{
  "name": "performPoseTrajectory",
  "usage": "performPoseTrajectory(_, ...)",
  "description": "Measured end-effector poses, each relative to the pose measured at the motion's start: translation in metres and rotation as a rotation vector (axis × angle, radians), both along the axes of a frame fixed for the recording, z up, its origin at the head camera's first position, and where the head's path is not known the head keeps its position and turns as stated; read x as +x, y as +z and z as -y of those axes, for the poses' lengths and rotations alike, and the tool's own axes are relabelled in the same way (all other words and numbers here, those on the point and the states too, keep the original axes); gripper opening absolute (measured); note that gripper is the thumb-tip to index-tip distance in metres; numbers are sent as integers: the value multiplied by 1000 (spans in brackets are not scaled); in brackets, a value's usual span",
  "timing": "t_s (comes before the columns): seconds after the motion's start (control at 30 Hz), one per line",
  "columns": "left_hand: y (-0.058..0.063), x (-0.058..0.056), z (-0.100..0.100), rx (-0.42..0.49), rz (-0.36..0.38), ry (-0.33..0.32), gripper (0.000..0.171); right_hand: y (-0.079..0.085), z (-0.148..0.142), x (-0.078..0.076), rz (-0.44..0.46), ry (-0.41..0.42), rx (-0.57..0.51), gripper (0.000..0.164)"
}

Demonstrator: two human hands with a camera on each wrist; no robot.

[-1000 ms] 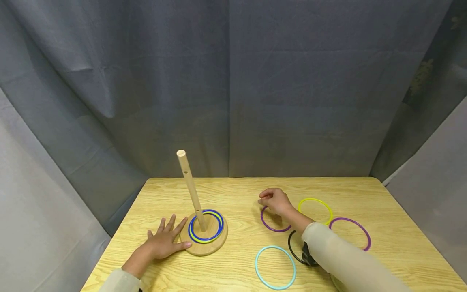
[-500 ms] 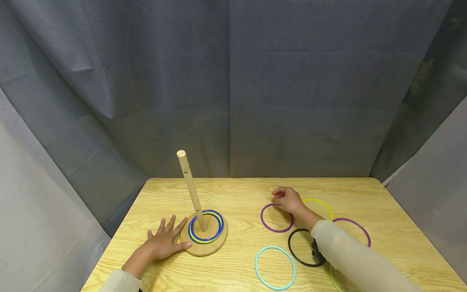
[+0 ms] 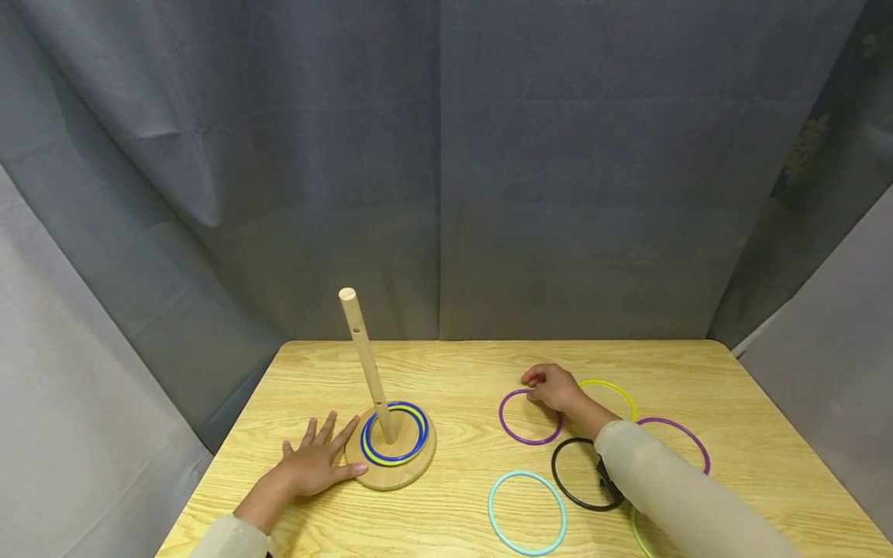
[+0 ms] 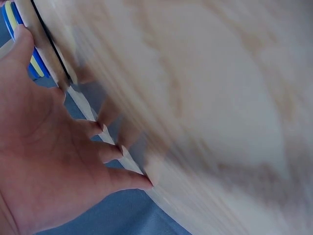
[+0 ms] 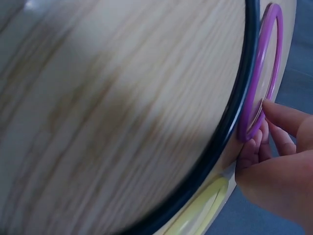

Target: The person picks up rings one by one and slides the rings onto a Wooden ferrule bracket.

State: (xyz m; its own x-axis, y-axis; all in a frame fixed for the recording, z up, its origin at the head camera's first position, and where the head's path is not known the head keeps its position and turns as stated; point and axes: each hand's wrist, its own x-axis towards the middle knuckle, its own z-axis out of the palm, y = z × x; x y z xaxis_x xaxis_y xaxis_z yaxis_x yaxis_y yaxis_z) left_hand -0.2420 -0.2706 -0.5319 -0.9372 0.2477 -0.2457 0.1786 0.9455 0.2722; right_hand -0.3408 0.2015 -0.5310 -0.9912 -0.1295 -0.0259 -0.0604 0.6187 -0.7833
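My left hand (image 3: 310,465) lies flat with fingers spread, its thumb and index finger touching the round wooden base (image 3: 391,479). From that base a wooden post (image 3: 367,356) rises, leaning in the head view. Blue and yellow-green rings (image 3: 424,435) lie around the post's foot. On the right, my right hand (image 3: 554,387) is at the far edge of a purple ring (image 3: 504,425). In the right wrist view, thumb and fingers come together on the rim of this purple ring (image 5: 259,63), pinching it. The ring looks flat on the table.
Other rings lie on the wooden table (image 3: 453,372): light blue (image 3: 491,511), black (image 3: 556,469), yellow (image 3: 614,385), a second purple one (image 3: 698,446) and a yellow-green one (image 3: 636,531). My right forearm covers parts of some. A grey curtain (image 3: 558,194) hangs behind.
My right hand has moved right along the far side of the purple ring, then lowered so its fingers reach the rim. My left hand and the post stay put.
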Motion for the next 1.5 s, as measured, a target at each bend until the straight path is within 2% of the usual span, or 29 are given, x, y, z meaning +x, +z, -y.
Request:
performPoseTrajectory(0.3, 1, 1, -1, 5, 1, -2, 93, -5, -1, -2, -25, 6, 94, 18)
performPoseTrajectory(0.6, 1, 1, -1, 14, 10, 4, 93, -6, -2, -1, -69, 7, 141, 12)
performPoseTrajectory(0.97, -1, 0, 0, 3, 10, -1, 93, 0, 0, -2, -29, -5, 189, 7)
performPoseTrajectory(1.5, 3, 2, -1, 5, -1, -4, 92, 6, 4, -3, -41, 41, 169, 3)
